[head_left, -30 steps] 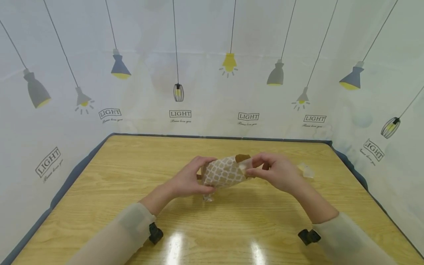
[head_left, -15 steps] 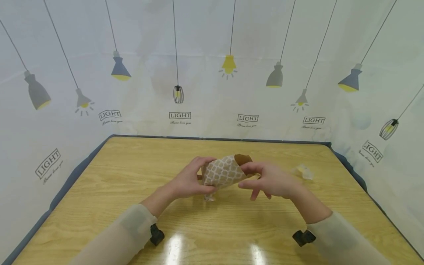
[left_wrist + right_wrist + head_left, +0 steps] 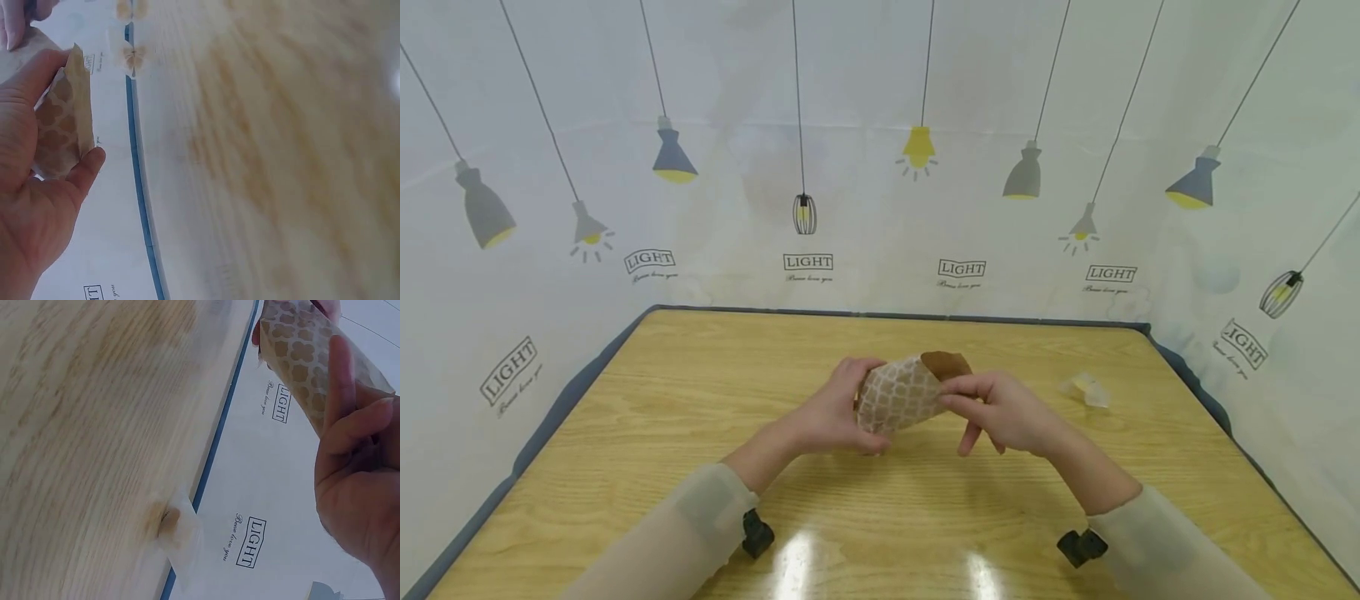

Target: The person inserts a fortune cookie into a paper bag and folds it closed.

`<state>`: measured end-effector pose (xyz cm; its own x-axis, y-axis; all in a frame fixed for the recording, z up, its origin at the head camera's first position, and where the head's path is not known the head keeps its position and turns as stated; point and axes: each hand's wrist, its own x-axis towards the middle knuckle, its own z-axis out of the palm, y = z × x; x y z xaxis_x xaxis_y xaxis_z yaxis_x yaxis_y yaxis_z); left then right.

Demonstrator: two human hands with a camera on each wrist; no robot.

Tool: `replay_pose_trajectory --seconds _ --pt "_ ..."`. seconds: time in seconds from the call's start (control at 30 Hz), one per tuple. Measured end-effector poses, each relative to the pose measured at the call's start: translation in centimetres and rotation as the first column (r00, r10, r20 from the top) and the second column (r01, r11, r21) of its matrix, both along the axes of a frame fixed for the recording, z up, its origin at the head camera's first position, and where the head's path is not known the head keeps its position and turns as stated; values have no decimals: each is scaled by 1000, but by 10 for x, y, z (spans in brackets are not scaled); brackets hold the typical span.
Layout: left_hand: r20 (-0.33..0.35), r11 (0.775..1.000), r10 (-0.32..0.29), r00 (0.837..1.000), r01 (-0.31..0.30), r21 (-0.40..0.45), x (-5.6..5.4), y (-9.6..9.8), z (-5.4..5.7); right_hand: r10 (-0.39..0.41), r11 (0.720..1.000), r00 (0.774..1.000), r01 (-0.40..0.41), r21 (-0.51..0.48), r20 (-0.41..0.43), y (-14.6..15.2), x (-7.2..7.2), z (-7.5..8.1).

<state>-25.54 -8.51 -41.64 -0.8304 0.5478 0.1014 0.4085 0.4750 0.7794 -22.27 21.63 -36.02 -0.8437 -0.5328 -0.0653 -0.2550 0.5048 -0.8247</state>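
A brown paper bag with a white lattice pattern is held slanted above the table, its plain brown mouth toward the right. My left hand grips the closed end, fingers over the far side and thumb along the near side. At the mouth, my right hand pinches the near edge between thumb and index finger, with the other fingers hanging below. The right wrist view shows a finger lying along the patterned side of the bag. What is inside the bag is hidden.
A small clear plastic packet with something yellowish in it lies on the wooden table, right of my right hand. A white curtain printed with lamps surrounds the table's far and side edges.
A second ago my right hand held a whitish translucent piece at the bag's mouth. Half a second ago its fingers were in the mouth without that piece showing; now they pinch the edge.
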Motion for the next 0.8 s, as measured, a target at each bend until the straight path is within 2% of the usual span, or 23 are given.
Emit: replay_pose_trajectory --seconds 0.27,0.4,0.57,0.67,0.8 --pt "-7 1000 8 1000 -8 -13 -1 -1 -1 136 991 991 -136 11 -8 7 -1 -3" --pt "30 998 -25 999 23 59 -1 0 0 164 986 986 -164 4 -1 10 -2 -4" --pt "48 983 -60 997 51 178 -1 0 -1 146 989 989 -146 -7 14 11 -2 -5" --pt "35 980 -50 998 42 197 -1 0 -1 104 994 995 -104 -15 -1 13 0 -4" --pt "66 979 -16 998 2 204 0 -1 2 40 998 999 -41 -41 -19 22 3 -3"
